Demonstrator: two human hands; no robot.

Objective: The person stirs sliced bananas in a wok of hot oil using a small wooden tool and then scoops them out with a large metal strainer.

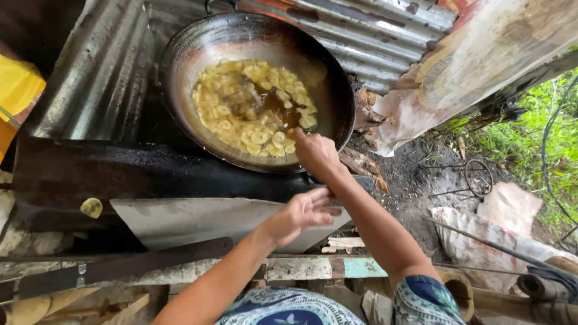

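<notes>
A large blackened wok [180, 54] sits on a sooty stove top, filled with hot oil and many pale yellow round slices [253, 108]. My right hand [316, 151] reaches over the wok's near right rim with its fingers curled down toward the oil. A dark streak in the oil [274, 103] lies just beyond the fingers; I cannot tell whether the hand grips anything. My left hand [301, 210] hovers lower, over a bent grey metal sheet [198, 219], with fingers stretched out and holding nothing.
One stray yellow slice [91, 207] lies on the black stove ledge at left. Corrugated metal sheets [90, 72] stand behind and beside the wok. Firewood pieces [361, 162], a worn sack [481, 235] and grass are at right. A dark wooden bar [120, 268] crosses the front.
</notes>
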